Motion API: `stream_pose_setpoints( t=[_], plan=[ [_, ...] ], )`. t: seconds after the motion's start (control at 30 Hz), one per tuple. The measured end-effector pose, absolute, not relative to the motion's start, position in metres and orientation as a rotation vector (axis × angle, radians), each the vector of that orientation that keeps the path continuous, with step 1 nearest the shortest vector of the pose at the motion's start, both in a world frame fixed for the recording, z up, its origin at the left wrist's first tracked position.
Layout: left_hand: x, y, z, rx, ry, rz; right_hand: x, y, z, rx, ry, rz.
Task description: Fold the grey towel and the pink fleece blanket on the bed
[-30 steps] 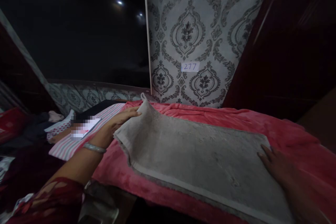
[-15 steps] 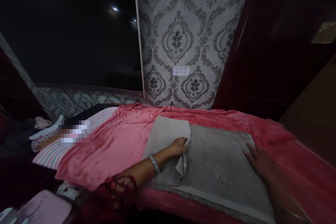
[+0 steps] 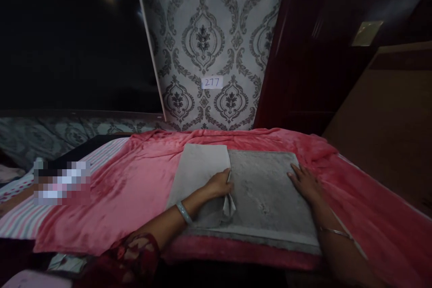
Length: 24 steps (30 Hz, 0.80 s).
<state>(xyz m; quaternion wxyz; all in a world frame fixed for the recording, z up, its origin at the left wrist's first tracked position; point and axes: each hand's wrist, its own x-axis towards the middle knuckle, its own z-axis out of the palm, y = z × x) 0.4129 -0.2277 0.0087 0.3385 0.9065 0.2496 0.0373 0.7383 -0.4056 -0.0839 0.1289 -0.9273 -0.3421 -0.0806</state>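
Dim room with damask wallpaper (image 3: 209,31) behind a bed spread with a pink blanket (image 3: 135,184). Near the blanket's front edge lies a grey towel (image 3: 266,189), its left part folded over. My left hand (image 3: 219,184) pinches the folded edge; my right hand (image 3: 305,182) rests flat, fingers spread, on the towel's right edge. A striped cloth (image 3: 20,220) lies at the bed's left edge.

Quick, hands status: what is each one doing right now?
Left hand: closed on the folded edge of the grey towel.
Right hand: open, flat on the towel's right end, gripping nothing.
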Motion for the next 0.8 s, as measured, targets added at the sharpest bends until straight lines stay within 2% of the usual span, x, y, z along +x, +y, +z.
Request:
stream_pose_setpoints(
  t=[0.2, 0.33, 0.43, 0.57, 0.67, 0.8],
  plan=[
    [0.385, -0.287, 0.017, 2.708, 0.662, -0.007, 0.723, -0.41, -0.066, -2.683, -0.943, -0.227],
    [0.37, -0.316, 0.009, 2.888, 0.602, 0.071, 0.696, -0.391, -0.032, -2.433, -1.02, -0.327],
    [0.369, -0.321, 0.004, 2.953, 0.59, 0.097, 0.662, -0.353, -0.008, -2.21, -1.165, 0.004],
    [0.37, -0.321, -0.004, 3.03, 0.593, 0.131, 0.616, -0.289, 0.002, -2.163, -1.251, 0.276],
    [0.369, -0.32, -0.013, 3.056, 0.589, 0.211, 0.592, -0.249, 0.001, -2.167, -1.258, 0.38],
    [0.363, -0.317, -0.021, 3.025, 0.661, 0.244, 0.573, -0.216, 0.002, -2.197, -1.253, 0.346]
  ],
)
